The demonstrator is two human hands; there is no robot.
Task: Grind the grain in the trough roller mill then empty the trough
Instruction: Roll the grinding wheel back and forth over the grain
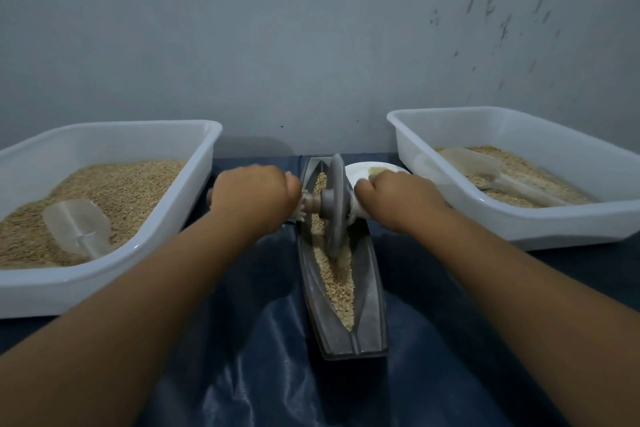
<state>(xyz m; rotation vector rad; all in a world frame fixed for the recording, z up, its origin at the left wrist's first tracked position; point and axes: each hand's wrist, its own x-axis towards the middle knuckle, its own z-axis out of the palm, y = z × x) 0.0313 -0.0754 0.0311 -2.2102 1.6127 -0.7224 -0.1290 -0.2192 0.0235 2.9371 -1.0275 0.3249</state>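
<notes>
Two white plastic tubs stood on the cloth, one at left (194, 163) and one at right (519, 222), each holding grain. Two translucent scoops were counted, one lying in the left tub (78, 227), one in the right tub (485, 170). One dark trough (367, 288) lay between the tubs, carrying one grey roller wheel (336, 204) on one axle. One small white plate (360, 172) sat behind the trough. Two hands were present, left hand (254, 196) and right hand (398, 198). One dark blue cloth (242, 340) covered the surface.

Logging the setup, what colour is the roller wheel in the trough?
Grey; the roller wheel shows best in the head view.
</notes>
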